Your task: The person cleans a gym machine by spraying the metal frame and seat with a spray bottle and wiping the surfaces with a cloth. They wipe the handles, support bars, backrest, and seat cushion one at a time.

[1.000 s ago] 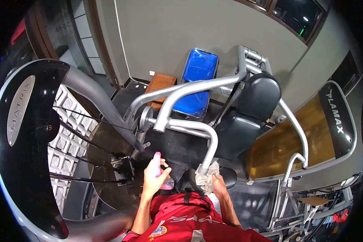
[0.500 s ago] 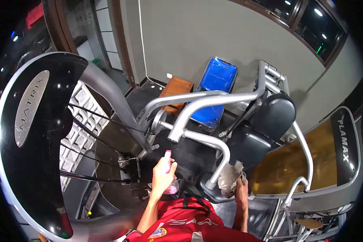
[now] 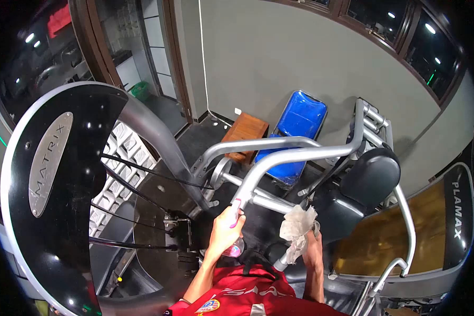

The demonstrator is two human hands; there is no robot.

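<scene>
Spray bottle (image 3: 235, 247) | left hand (image 3: 225, 230) wrapped round it, arm bent | right hand (image 3: 314, 246) clutching cloth (image 3: 297, 225)

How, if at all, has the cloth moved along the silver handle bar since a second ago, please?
Yes. The cloth in the right hand has slid up the silver handle bar, leaving its lower end bare below.

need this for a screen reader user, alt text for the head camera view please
A person's left hand holds a pink spray bottle while the right hand presses a crumpled cloth against a silver handle of a Matrix gym machine. A black padded seat and a blue chair stand behind, by a grey wall.
</scene>
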